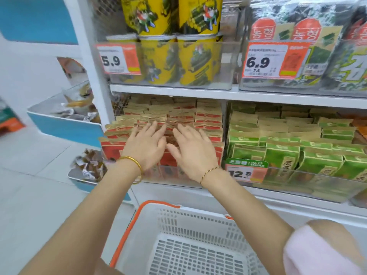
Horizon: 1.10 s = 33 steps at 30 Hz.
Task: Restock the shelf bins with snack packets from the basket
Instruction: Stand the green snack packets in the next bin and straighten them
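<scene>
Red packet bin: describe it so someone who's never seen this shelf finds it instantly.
Start at the white shelf under the yellow tubs. The red packet bin is the clear bin directly beneath, left of the green packet bin, with both hands, left hand and right hand, spread over it. Its packets are red and tan, not green.

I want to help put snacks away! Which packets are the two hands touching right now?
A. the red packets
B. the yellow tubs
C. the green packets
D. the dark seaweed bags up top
A. Both the left hand and the right hand lie spread, fingers open, on the red packets in the clear bin on the lower shelf; the green packets sit untouched in the next bin.
</scene>
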### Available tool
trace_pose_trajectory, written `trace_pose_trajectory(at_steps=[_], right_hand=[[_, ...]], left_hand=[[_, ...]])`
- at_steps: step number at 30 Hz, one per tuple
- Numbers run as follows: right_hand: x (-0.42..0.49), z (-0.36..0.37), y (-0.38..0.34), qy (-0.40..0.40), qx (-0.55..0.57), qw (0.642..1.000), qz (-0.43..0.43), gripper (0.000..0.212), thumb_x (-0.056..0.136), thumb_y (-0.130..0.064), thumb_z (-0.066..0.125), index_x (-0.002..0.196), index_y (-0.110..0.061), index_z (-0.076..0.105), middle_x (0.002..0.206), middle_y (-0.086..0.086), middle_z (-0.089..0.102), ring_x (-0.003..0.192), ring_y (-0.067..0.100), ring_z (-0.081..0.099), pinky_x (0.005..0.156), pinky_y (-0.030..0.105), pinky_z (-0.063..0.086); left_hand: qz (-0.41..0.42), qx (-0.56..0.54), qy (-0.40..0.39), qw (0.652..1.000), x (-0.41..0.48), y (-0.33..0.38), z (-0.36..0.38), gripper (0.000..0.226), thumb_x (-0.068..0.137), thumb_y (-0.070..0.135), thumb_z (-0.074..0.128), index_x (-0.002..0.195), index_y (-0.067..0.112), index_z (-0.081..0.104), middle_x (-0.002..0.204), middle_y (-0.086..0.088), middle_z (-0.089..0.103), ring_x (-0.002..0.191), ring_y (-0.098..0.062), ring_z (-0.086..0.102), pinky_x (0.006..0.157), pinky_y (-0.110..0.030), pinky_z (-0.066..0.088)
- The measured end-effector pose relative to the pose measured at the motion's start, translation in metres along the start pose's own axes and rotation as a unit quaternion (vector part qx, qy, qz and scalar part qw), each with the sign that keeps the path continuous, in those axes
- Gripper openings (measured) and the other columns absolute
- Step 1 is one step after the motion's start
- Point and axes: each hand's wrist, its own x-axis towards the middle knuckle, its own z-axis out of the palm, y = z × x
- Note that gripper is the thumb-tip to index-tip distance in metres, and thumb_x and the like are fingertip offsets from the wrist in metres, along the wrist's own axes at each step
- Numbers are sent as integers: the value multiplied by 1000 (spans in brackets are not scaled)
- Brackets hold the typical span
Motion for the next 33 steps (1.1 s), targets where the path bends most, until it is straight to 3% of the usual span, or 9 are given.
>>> trace_pose_trajectory(at_steps=[2,6,9,11,15,18,23,27,33], right_hand=[[3,11,2,-10,-44,999,2,53,101,-41,23,147,-16,30,155,2,28,144,19,21,117,42,8],[1,12,-1,18,-56,998,36,58,97,-41,17,139,-15,45,144,3,46,137,20,37,115,44,22],[7,3,-8,-4,-31,998,57,52,100,-40,19,143,-18,38,151,-2,35,143,16,21,118,43,10],[28,-3,-13,4,-17,998,56,52,100,-40,19,145,-20,35,153,-3,31,144,17,17,118,44,8],[69,5,-14,-127,-16,990,54,64,97,-56,13,152,-22,11,159,-4,8,147,21,4,117,49,2],[75,8,-7,-155,-31,984,76,68,95,-59,10,152,-24,4,160,-5,2,147,22,1,118,48,1],[66,8,-10,-162,-41,985,48,67,96,-58,12,152,-23,5,160,-5,3,147,22,3,117,50,1],[89,1,-5,-111,-31,990,76,63,97,-55,14,150,-22,20,157,-1,21,144,25,15,115,51,10],[127,15,1,-188,-38,978,79,67,95,-61,10,152,-27,6,160,-5,-2,147,22,-1,115,54,1]], left_hand=[[-3,1,10,1000,6,1,8,51,101,33,17,151,25,11,159,0,6,146,-14,3,118,-38,-2],[17,8,22,1000,10,4,11,52,101,33,17,151,22,10,159,1,5,146,-12,3,118,-35,-1],[70,-61,9,996,7,-11,2,61,93,39,8,151,19,14,158,0,10,146,-12,6,118,-29,3],[49,-90,31,994,22,-31,-9,66,89,38,7,150,18,17,158,-2,14,146,-13,9,117,-30,5],[-24,-2,-46,999,58,-48,-11,52,101,33,12,151,26,7,159,-3,2,146,-17,0,118,-39,1],[-29,-5,-77,997,71,-43,-2,52,101,36,11,151,26,3,159,-4,-5,146,-18,-2,118,-40,1],[11,-26,-87,996,67,-52,-4,52,102,34,13,151,23,5,159,-4,-3,146,-17,-2,119,-37,3],[-12,-25,-40,999,94,-65,-5,57,98,35,12,151,15,12,158,-12,6,145,-26,10,118,-39,11],[-31,7,-77,997,115,-65,3,57,99,36,15,151,21,2,159,-4,-3,146,-24,7,116,-41,10]])
